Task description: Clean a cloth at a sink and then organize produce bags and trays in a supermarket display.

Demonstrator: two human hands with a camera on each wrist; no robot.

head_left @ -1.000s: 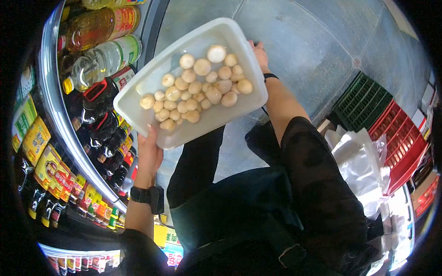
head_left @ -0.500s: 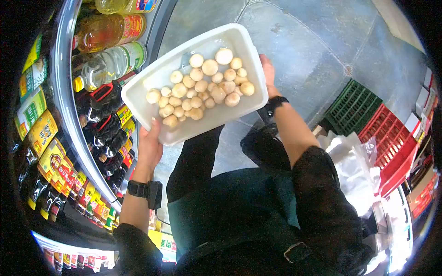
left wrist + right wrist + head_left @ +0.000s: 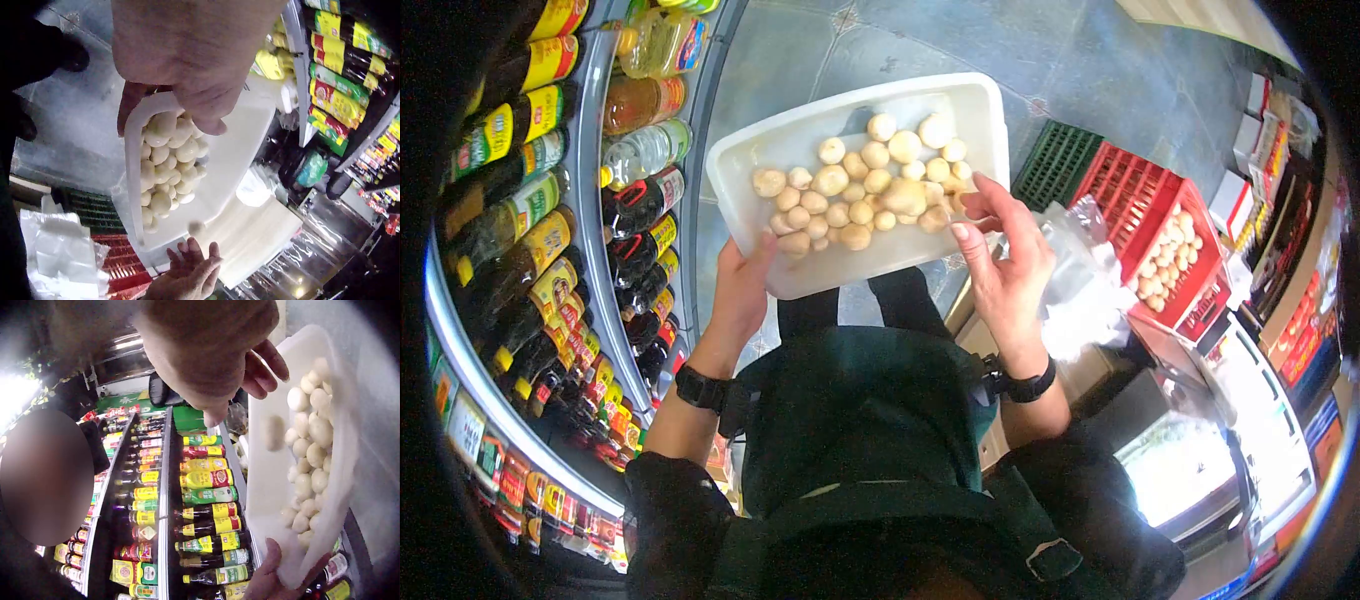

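Note:
My left hand [image 3: 743, 290] grips the near left corner of a white plastic tub [image 3: 865, 264], thumb over the rim. Several round, pale mushrooms [image 3: 830, 180] lie inside. Beside the tub's right end, my right hand [image 3: 1008, 262] is raised, palm inward, fingers loosely bent and apart. One blurred mushroom [image 3: 906, 197] shows above the others; in the right wrist view this blurred mushroom [image 3: 273, 432] is clear of the fingers, and in the left wrist view it [image 3: 197, 229] appears just beyond my right fingertips [image 3: 194, 243].
Shelves of bottles [image 3: 645, 145] stand along the left. On the right are a green crate [image 3: 1055, 165], a red crate [image 3: 1125, 190] with more mushrooms [image 3: 1168, 262], and clear plastic bags [image 3: 1080, 290]. In the right wrist view, a blurred round shape [image 3: 47, 478] is at the left.
My right hand has left the tub's far right side and come nearer, beside its right end. The tub is more level across the view, and the mushrooms in the red crate have come into sight.

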